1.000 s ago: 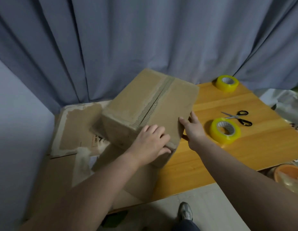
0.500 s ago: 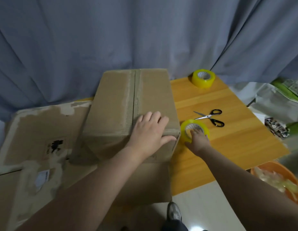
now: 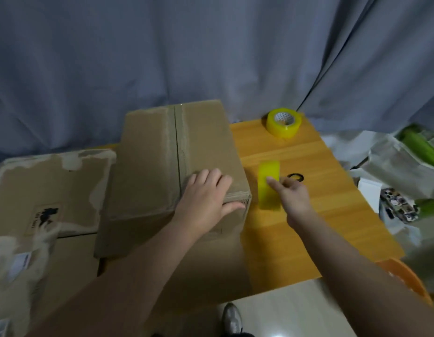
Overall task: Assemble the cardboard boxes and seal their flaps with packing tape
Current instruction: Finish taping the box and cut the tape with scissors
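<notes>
Left hand [image 3: 206,198] flat on near corner of closed cardboard box [image 3: 162,161], fingers extended, right hand [image 3: 293,194] gripping yellow tape roll [image 3: 268,188] on edge, just beside box, over wooden table [image 3: 308,227]

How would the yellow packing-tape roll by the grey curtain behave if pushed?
The far yellow packing-tape roll lies flat, hole up, so it likely slides rather than rolls on the wooden table. Its thick winding suggests a rigid, fairly heavy roll.

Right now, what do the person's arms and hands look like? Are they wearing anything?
Both forearms are bare, with no sleeves in view. The left hand and right hand wear no gloves, and I see no watch or rings.
</notes>
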A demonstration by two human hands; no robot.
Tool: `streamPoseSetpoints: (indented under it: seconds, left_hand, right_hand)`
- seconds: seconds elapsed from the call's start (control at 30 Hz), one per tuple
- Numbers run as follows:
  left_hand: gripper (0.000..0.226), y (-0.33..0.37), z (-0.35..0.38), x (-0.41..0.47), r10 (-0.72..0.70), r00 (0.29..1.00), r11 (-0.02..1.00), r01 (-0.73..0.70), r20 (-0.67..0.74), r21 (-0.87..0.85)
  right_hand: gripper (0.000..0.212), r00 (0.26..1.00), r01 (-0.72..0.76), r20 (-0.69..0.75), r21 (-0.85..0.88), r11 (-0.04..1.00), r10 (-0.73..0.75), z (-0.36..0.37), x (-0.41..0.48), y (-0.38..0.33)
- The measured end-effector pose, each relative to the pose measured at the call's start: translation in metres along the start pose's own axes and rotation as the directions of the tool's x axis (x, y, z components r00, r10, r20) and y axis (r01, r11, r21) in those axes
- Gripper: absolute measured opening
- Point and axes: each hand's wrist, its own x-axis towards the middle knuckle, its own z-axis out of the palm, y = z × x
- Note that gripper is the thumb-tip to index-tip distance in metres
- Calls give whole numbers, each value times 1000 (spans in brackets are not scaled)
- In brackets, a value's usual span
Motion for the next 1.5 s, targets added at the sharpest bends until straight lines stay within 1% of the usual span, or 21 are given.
streamPoseSetpoints:
  seconds: [0.1,0.17,0.2,0.27,0.33,0.43,0.5,0.53,0.6,0.63,0.73,0.9,0.97,1.03,1.1,1.17,1.23,1.3,1.37,1.43,1.5]
  left_hand:
    - [65,18,-2,9,-78,985,995,87,155,-53]
    - [64,22,-7,13,-151,965,968,188,215,-167]
    - [62,21,-11,15,-193,946,925,264,262,-272]
    - [67,19,-27,21,-233,912,741,391,337,-546]
    - [78,19,-43,22,-248,907,481,419,339,-770]
    - [90,23,-67,16,-325,861,85,438,391,-895]
    - [76,16,-78,8,-370,836,-68,411,405,-909]
    - [67,10,-81,2,-373,839,-63,404,397,-913]
    - [54,2,-86,-10,-358,862,57,405,360,-913]
    - [49,0,-87,-16,-378,865,104,394,331,-913]
    - [32,-3,-92,-24,-497,837,119,327,229,-938]
    - [12,-6,-96,-27,-579,802,249,345,146,-905]
    - [13,-6,-95,-28,-613,784,307,345,93,-887]
    - [17,-9,-94,-27,-675,736,316,351,51,-882]
    - [17,-16,-93,-23,-742,668,225,332,60,-916]
    - [20,-23,-98,-20,-785,617,205,342,54,-917]
    - [21,-26,-105,-19,-787,616,229,357,43,-906]
    - [20,-23,-110,-20,-783,620,209,336,48,-918]
    - [18,-18,-111,-21,-787,613,170,330,74,-929]
    - [15,-14,-111,-23,-787,603,120,353,127,-928]
    - [14,-15,-112,-26,-768,602,67,413,217,-908]
  right_hand:
    - [24,998,-36,-23,521,853,56,-34,-17,-51]
    - [58,998,-62,50,674,736,39,-48,-31,-80]
    - [58,997,-71,77,714,697,22,-52,-37,-92]
    - [46,988,-120,152,777,618,1,-56,-49,-109]
    - [41,972,-184,233,814,551,-19,-52,-60,-121]
    - [39,939,-258,331,852,455,-88,-39,-66,-127]
    - [51,919,-314,376,881,354,-119,-30,-68,-129]
    - [46,909,-345,398,883,319,-121,-25,-68,-129]
    - [28,883,-400,447,875,273,-140,-13,-70,-131]
    - [32,879,-403,453,874,272,-150,-6,-71,-132]
    - [40,886,-381,444,861,336,-134,15,-75,-133]
    - [46,852,-458,518,810,366,-81,38,-83,-127]
    - [45,846,-474,530,801,367,-63,43,-83,-124]
    - [41,841,-467,539,765,443,-45,46,-81,-122]
    - [39,829,-426,559,641,638,-9,46,-81,-116]
    - [46,842,-295,537,386,874,47,43,-82,-110]
    - [62,905,-77,424,104,992,26,36,-78,-100]
    - [74,939,155,308,9,988,-151,29,-71,-89]
    - [76,835,397,386,71,915,-392,25,-68,-80]
    - [81,707,520,471,159,839,-527,25,-68,-73]
    - [74,720,565,373,177,806,-586,27,-69,-74]
